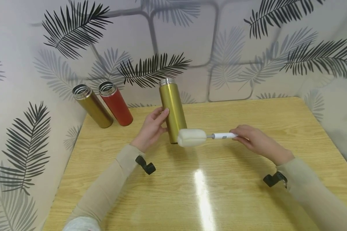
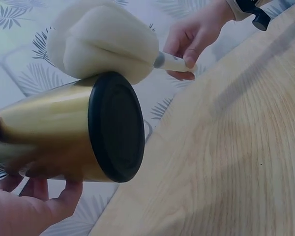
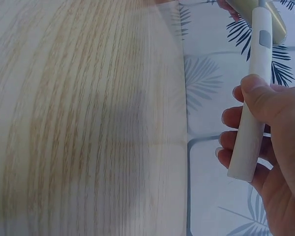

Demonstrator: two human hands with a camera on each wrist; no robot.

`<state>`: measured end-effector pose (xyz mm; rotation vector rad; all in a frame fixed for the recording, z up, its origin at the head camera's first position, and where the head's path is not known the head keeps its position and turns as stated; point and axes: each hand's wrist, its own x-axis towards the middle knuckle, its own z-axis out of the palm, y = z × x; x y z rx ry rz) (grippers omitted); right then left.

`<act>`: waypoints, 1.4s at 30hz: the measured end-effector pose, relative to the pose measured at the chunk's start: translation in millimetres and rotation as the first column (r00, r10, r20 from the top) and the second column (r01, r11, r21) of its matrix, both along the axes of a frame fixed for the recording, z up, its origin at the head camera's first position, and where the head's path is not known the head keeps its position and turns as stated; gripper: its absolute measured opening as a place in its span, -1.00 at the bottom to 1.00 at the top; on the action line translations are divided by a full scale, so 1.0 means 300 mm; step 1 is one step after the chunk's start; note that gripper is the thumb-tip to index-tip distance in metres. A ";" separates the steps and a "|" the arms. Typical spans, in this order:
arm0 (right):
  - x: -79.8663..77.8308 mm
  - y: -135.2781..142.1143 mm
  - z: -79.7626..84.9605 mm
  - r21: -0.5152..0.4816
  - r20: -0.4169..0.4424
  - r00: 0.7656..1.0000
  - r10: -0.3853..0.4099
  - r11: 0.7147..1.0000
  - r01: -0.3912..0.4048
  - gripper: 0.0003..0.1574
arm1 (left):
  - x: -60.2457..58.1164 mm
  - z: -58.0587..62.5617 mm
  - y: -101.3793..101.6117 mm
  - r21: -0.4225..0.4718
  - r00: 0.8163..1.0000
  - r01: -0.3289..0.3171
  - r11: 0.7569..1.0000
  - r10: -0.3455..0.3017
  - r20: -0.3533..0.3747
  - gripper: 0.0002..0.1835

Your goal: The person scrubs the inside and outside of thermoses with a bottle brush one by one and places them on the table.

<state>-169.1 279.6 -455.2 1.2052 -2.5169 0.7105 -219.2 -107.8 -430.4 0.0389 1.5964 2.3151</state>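
Note:
My left hand (image 1: pixel 152 128) grips a gold thermos bottle (image 1: pixel 173 107) around its side. It has no lid, its steel mouth points up and it leans slightly; its black base (image 2: pixel 119 127) faces the left wrist camera. My right hand (image 1: pixel 253 141) holds the white handle (image 3: pixel 255 64) of a bottle brush, thumb on top and fingers wrapped around it. The brush's cream sponge head (image 1: pixel 192 138) points left and lies against the lower side of the bottle near its base. The bottle is held up over the table.
A bronze-gold bottle (image 1: pixel 95 110) and a red bottle (image 1: pixel 118 107), both without lids, stand at the table's back left corner. The wooden table (image 1: pixel 167 199) meets a leaf-patterned wall (image 1: pixel 234 48) behind. Black cameras are strapped to both wrists.

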 end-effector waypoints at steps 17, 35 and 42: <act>-0.038 -0.002 0.039 -0.066 -0.038 0.995 -0.093 0.994 0.091 -0.54 | 0.055 -0.007 0.033 -0.043 0.998 0.067 0.997 -0.067 0.002 -0.46; -0.054 0.014 0.083 -0.076 -0.018 0.982 -0.186 0.980 0.184 -0.58 | 0.077 -0.028 0.058 -0.059 0.990 0.143 0.988 -0.142 0.017 -0.41; -0.061 0.002 0.107 -0.071 -0.017 0.974 -0.224 0.972 0.222 -0.63 | 0.073 -0.029 0.060 -0.112 0.988 0.152 0.982 -0.150 0.027 -0.33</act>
